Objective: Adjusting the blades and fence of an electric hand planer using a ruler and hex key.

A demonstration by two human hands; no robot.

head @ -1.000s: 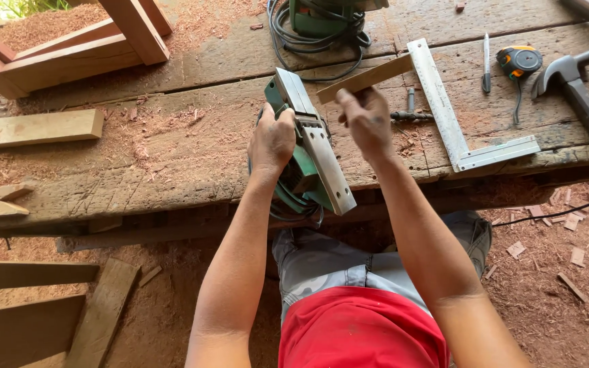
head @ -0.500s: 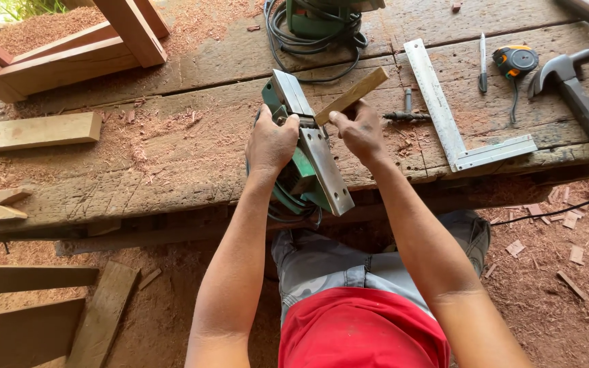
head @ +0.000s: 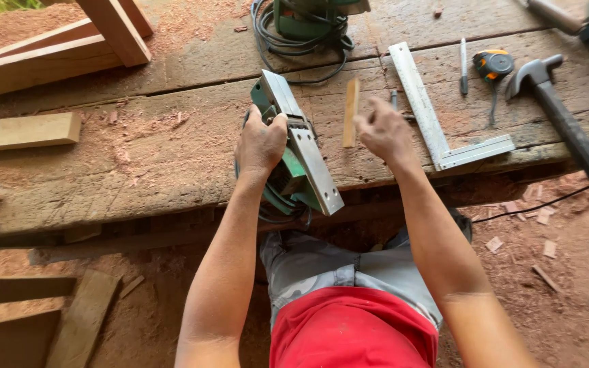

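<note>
My left hand grips a green electric planer that is turned sole-up, its metal base plate facing me, at the near edge of the wooden workbench. Just to the right of the planer hovers my right hand, holding nothing, fingers loosely curled. A thin wooden strip lies flat on the bench between the planer and my right hand, just beyond the fingers.
A metal try square, a pen, a tape measure and a hammer lie to the right. A second green tool with coiled cord sits at the back. Timber pieces lie left; sawdust covers the ground.
My right hand held the thin wooden strip against the planer's sole; it has let the strip go, and the strip now lies on the bench. The left hand kept its grip.
</note>
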